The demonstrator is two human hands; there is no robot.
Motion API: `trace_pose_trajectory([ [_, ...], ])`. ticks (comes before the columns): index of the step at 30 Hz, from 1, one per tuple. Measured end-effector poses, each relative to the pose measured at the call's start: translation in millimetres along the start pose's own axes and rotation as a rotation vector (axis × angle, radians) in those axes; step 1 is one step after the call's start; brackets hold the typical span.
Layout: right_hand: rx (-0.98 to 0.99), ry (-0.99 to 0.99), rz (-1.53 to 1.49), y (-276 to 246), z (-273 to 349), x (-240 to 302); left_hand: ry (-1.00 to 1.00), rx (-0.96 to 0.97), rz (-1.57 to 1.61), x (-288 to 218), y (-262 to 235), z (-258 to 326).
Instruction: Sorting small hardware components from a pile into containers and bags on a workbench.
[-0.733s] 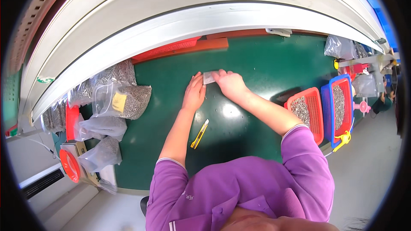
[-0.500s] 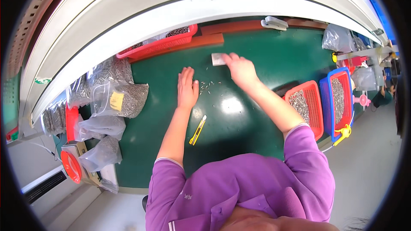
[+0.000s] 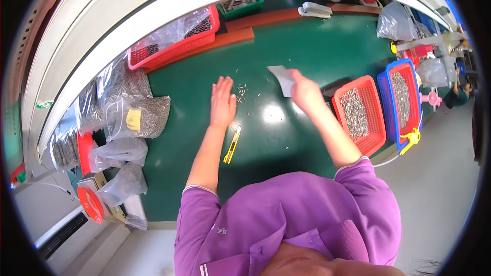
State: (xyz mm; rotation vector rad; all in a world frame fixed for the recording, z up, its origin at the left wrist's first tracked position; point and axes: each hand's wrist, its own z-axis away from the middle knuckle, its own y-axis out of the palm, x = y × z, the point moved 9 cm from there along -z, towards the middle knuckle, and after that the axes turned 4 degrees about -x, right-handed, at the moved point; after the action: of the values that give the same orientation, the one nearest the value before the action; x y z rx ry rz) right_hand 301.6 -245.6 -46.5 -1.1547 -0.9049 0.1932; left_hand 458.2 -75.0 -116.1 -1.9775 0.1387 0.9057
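Green tabletop (image 3: 327, 46): left hand (image 3: 223, 103) flat (fingers straight, empty) beside metal pins (image 3: 240, 92); right hand (image 3: 306, 93), fingers pinching pale sheet (image 3: 281, 79).

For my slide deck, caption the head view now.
Left hand flat by loose metal pieces, right hand holding a pale sheet over a green table with a cutter.

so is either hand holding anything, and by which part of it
The right hand holds the thin pale sheet by its right edge. The left hand lies palm down on the green table, with nothing visible in its grip.
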Motion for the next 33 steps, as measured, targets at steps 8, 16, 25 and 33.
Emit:
trace_pose_trajectory([
  [8,0.035,0.674,-0.745,31.5,211.8,-144.1,0.071,0.17,0.049,-16.9,28.3,-0.5],
  [16,0.106,1.033,-1.067,105.1,328.7,-147.9,0.1,0.166,0.051,-22.5,44.0,1.6],
  [25,-0.115,0.837,-1.341,126.1,200.5,-80.5,0.089,0.165,0.155,-35.3,47.1,16.2],
  [33,0.103,0.721,-1.074,106.8,172.6,-98.8,-0.039,0.2,0.308,-23.1,32.5,23.6],
])
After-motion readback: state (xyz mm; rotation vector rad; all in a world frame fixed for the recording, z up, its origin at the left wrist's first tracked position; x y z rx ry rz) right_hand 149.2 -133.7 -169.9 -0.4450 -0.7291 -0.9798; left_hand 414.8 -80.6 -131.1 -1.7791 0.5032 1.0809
